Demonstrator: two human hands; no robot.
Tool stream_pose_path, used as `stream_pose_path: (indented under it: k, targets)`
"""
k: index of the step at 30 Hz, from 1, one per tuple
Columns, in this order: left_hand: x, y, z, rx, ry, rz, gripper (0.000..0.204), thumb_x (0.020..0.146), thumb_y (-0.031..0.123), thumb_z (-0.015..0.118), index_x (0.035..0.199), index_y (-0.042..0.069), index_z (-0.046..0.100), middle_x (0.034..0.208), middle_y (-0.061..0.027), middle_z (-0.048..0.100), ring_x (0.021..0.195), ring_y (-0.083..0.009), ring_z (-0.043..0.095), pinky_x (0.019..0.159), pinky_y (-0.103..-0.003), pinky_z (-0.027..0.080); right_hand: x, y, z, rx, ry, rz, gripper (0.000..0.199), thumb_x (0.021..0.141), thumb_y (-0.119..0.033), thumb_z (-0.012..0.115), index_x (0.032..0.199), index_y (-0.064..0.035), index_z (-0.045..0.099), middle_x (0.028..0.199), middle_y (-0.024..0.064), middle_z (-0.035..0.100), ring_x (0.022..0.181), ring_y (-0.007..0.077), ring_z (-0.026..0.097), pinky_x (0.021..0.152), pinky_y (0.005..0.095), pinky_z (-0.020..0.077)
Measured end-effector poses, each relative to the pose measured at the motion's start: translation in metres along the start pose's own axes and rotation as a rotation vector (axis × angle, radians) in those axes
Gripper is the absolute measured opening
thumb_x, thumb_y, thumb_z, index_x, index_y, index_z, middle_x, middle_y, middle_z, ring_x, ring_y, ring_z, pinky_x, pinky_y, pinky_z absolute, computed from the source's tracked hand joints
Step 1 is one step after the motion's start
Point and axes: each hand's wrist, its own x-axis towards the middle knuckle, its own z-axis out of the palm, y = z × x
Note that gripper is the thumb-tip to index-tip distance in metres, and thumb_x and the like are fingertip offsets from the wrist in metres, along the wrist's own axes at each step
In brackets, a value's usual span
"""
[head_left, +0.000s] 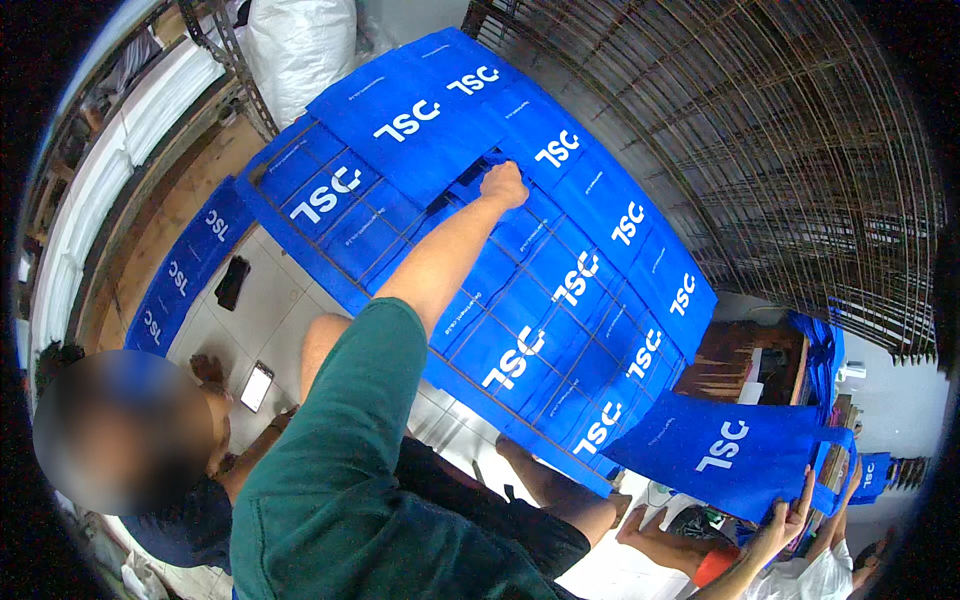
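Blue fabric bags (590, 270) with white print lie overlapping across a wire rack (385, 235). My left hand (505, 185) is closed in a fist over the middle of the rack, beside a dark gap between the bags. What its fingers hold, if anything, is hidden. At the lower right, my right hand (785, 520) grips the edge of a blue bag (690, 450) near its looped handle (835, 455). That bag slants away from the hand, and its other end meets the rack's near right corner.
Stacked wire racks (700, 120) rise at the far right. A person (180, 530) crouches at left, near a lit phone (258, 387) and a dark flat object (232, 283) on the tiles. More blue bags (185, 270) hang nearby. Another person in white (810, 580) is at lower right.
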Motion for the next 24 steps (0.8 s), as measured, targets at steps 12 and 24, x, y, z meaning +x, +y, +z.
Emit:
stream_pose_path:
  k: [12,24]
  targets:
    - [-0.004,-0.001,-0.008,-0.031,-0.011,-0.071,0.053,0.072,0.017,0.064,0.119,-0.001,0.047,0.118,-0.0211,0.054,0.108,-0.0339,0.054,0.09,-0.04,0.046,-0.004,0.018,-0.003,-0.042,0.016,0.074,0.064,0.071,0.003,0.045,0.134,0.0007,0.037,0.132,0.0113,0.045,0.114,0.0176,0.047,0.097,0.0286,0.0358]
    - [-0.013,0.018,-0.055,0.182,-0.223,0.011,0.043,0.062,0.026,0.074,0.098,0.004,0.066,0.104,-0.0155,0.064,0.098,-0.0292,0.061,0.084,-0.039,0.049,-0.01,0.011,0.005,0.032,0.014,-0.003,0.063,0.074,0.005,0.044,0.136,0.002,0.033,0.135,0.0134,0.042,0.115,0.0175,0.046,0.097,0.0281,0.0351]
